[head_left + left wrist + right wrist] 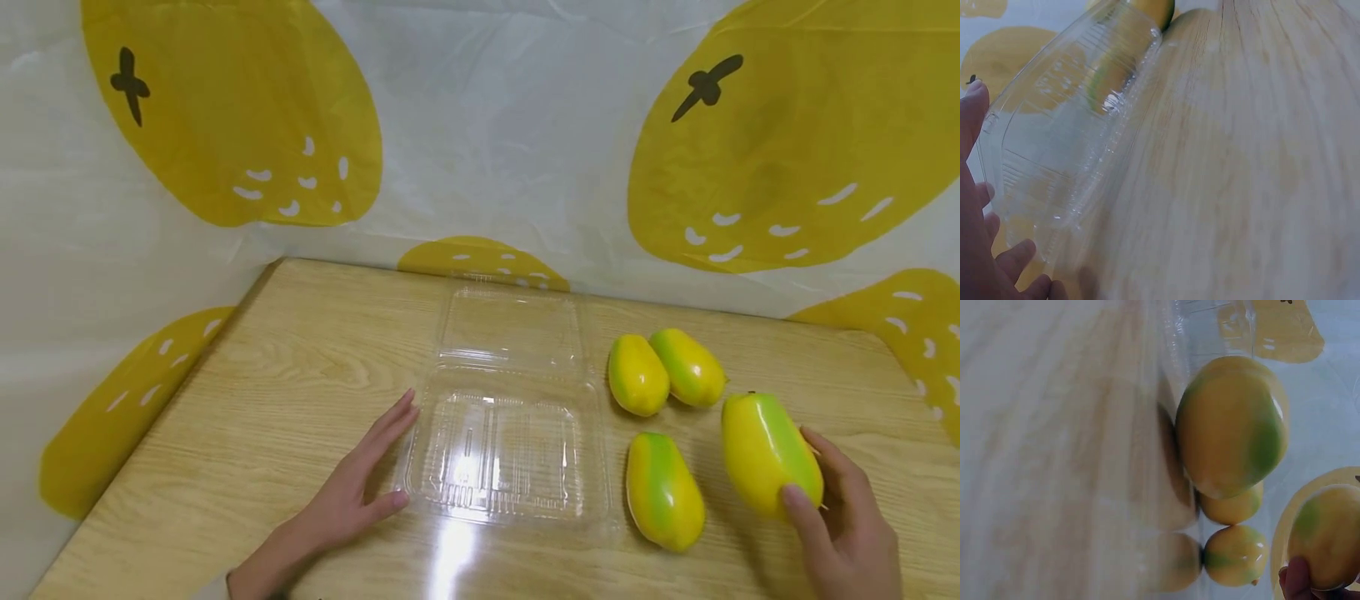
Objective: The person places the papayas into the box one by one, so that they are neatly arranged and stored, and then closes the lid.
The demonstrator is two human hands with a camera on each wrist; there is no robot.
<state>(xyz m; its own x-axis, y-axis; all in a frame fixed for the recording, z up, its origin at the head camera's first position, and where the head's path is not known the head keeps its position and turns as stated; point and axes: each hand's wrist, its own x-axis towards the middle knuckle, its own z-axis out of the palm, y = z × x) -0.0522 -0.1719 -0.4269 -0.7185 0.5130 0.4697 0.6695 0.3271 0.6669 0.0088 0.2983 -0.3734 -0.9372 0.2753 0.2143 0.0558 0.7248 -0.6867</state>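
Pale wood grain runs across the bench (pixel 300 392), and both hands are at its near edge. Nearest on the right, the right hand (pixel 847 533) has a yellow-green mango (pixel 768 454) clasped, thumb on its near face and fingers (pixel 832 458) curled round the far side, the fruit raised a little and tilted. From the right wrist view only a thumb tip shows against that mango, low in the corner. On the left, the left hand (pixel 348 496) lies flat on the wood, fingers straight and close together, thumb spread, its fingertips touching the left rim of the clear plastic clamshell box (pixel 502 454). The left wrist view shows the same: straight fingers along the ribbed rim of the box, nothing gripped. The box sits open at the middle of the bench, its tray near and its lid (pixel 513 325) laid back behind it. Just right of the tray lies a second mango (pixel 663 492), on its side, close to the box. Further back, a pair of mangoes (pixel 663 372) rest touching each other. Beyond the bench hangs a white cloth with big yellow fruit prints (pixel 225 108).
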